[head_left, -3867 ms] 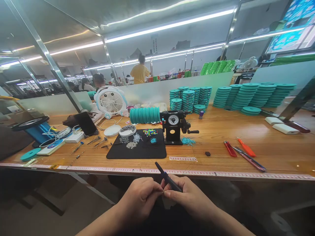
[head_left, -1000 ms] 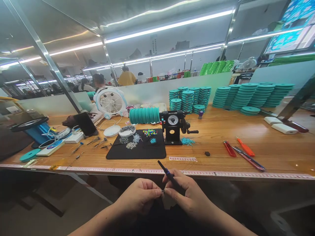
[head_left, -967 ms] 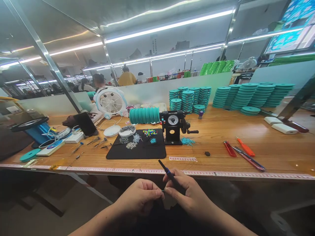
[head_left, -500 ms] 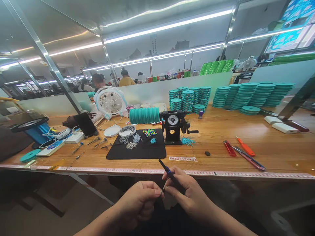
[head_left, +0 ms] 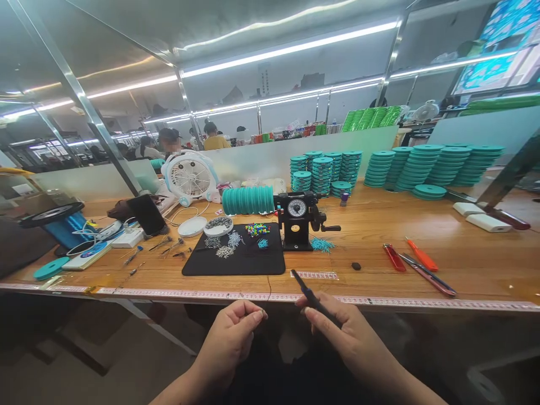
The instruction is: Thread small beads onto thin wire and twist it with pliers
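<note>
By the table (head_left: pixel 358 236), hands (head_left: pixel 234 337) hold strand (head_left: pixel 269 288) and tool (head_left: pixel 311 297).

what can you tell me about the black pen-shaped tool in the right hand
The black pen-shaped tool is slim and straight, with a narrower front section and a thicker body behind it. It looks like plastic, though the picture cannot confirm that. It lies slanted in the grip of the right hand, narrow end pointing forward and to the left, its rear partly hidden by the hand. The left hand is apart from it.
</note>
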Demonstrator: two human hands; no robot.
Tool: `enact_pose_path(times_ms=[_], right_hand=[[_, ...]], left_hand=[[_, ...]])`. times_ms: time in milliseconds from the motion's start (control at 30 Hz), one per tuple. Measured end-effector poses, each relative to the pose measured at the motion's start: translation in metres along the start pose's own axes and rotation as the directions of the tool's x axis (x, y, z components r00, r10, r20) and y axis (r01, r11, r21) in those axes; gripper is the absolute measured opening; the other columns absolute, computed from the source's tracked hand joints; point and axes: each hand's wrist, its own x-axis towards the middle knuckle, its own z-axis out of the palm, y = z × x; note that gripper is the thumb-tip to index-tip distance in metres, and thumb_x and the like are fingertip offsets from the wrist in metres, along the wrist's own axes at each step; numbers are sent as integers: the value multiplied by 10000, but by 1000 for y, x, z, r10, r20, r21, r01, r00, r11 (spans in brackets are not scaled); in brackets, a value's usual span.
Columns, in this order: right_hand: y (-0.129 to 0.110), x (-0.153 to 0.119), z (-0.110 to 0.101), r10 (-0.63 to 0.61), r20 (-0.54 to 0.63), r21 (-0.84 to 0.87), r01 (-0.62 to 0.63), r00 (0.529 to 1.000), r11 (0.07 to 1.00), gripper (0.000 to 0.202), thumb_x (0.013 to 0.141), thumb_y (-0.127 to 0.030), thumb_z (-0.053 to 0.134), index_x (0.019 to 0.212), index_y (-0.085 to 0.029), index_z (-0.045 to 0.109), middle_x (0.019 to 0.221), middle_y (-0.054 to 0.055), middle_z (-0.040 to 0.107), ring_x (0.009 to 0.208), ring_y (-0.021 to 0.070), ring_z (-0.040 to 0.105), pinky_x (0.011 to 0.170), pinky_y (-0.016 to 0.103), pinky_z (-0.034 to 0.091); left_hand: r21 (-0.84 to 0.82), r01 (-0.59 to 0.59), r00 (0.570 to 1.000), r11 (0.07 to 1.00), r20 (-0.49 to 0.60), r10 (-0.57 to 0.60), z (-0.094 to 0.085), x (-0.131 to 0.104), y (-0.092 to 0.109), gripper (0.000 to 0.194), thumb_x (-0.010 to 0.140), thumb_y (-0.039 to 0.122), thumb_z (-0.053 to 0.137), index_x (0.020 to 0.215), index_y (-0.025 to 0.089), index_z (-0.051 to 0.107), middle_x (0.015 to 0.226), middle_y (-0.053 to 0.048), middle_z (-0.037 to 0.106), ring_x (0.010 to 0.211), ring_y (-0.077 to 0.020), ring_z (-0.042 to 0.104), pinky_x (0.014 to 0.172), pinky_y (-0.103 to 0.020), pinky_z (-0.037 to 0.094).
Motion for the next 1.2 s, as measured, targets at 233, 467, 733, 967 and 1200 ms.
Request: enact_pose_path(times_ms=[233,467,733,967,1200], right_hand=[[-1,-9,14,-114,99,-208,132,989,969,227,915,-242,432,834,-193,638,1018,78,586,977,220,538,862,336,442],[6,-9,21,-216,40,-379,215,976,900,186,895,-189,445,933,-165,625,1114,116,549,1066,241,498,929,383,410],[8,-7,24,-124,61,-235,135,990,963,286,916,-224,384,679,-176,536,808,61,558,767,189,533,694,311,443],[14,-1,22,-1,73,-50,4,997,999,298,917,-320,396,682,-180,515,713,17,549,673,170,503,628,279,407],[17,-1,23,-14,21,-82,16,1000,997,298,906,-331,413,656,-185,483,693,8,542,658,166,489,620,274,405]], left_hand=[[260,-71,994,963,-56,89,2,-1,3,250,804,398,565,727,161,540,480,97,330,437,-59,210,424,-206,159],[539,-160,973,827,-53,223,1,-5,2,278,838,406,486,744,155,559,568,51,395,535,-106,310,505,-236,261],[487,-151,978,860,-55,202,2,-5,2,262,829,397,514,753,151,562,546,68,372,513,-91,281,490,-229,240],[29,19,1000,999,15,-19,2,0,2,192,730,314,604,837,163,552,452,130,276,374,-37,131,386,-218,72],[-95,18,1000,995,24,-15,5,-1,3,168,722,303,621,768,157,551,383,140,263,348,-24,113,364,-197,60]])
